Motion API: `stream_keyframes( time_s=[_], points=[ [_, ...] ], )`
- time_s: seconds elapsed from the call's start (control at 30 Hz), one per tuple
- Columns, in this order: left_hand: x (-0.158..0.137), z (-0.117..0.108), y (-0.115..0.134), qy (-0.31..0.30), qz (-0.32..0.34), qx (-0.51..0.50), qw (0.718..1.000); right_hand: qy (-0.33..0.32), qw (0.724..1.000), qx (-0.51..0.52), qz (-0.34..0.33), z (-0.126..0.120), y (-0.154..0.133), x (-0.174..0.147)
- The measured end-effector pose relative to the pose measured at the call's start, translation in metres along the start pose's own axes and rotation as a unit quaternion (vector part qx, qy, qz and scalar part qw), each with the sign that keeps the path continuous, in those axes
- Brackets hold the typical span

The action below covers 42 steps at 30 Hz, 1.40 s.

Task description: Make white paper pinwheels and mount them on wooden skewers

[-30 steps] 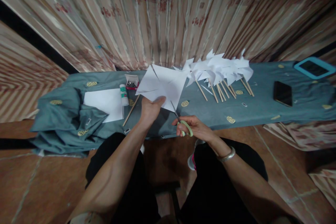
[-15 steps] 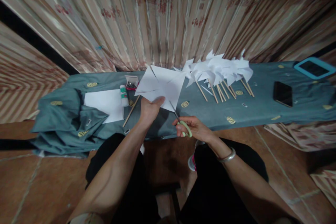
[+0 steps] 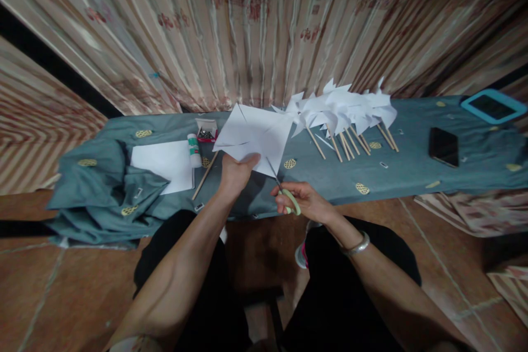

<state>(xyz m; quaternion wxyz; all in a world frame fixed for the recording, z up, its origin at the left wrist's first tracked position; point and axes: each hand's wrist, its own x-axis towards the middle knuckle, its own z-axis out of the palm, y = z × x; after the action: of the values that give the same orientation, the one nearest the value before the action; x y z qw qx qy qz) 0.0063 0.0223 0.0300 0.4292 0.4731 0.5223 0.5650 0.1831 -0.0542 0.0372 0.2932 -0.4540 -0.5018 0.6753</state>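
Note:
My left hand [image 3: 237, 171] grips a square sheet of white paper [image 3: 264, 132] by its near edge, thumb on top. Slits run inward from the sheet's far and left corners. In my right hand [image 3: 303, 201] is a pair of scissors [image 3: 293, 203] with light green handles, fingers through the loops. The blades lie at the sheet's near corner, along a cut there. Just right of the sheet, several white paper pinwheels [image 3: 346, 110] on wooden sticks lie overlapping in a row.
Left on the cloth-covered bench [image 3: 330, 181] are a stack of white paper [image 3: 159, 162], a glue stick [image 3: 193, 151], a small box of metal pins [image 3: 206, 131] and a wooden stick [image 3: 204, 177]. A dark phone [image 3: 443, 147] and a blue-framed tablet [image 3: 493, 106] lie right. A curtain [image 3: 264, 27] hangs behind.
The slit at the sheet's far corner looks narrower, and the paper has shifted very slightly. Both hands keep nearly the same position, with the scissors still at the near corner.

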Motion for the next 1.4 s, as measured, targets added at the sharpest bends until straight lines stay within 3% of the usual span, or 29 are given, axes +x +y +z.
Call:
stream_keyframes(
  time_s=[1.17, 1.4],
  points=[
    [-0.008, 0.003, 0.005, -0.037, -0.027, 0.011, 0.999, 0.048, 0.998, 0.032, 0.033, 0.001, -0.002, 0.003],
    [-0.013, 0.004, 0.008, -0.050, -0.039, 0.008, 0.998, 0.054, 0.998, 0.036, 0.011, 0.003, -0.005, 0.003]
  ],
)
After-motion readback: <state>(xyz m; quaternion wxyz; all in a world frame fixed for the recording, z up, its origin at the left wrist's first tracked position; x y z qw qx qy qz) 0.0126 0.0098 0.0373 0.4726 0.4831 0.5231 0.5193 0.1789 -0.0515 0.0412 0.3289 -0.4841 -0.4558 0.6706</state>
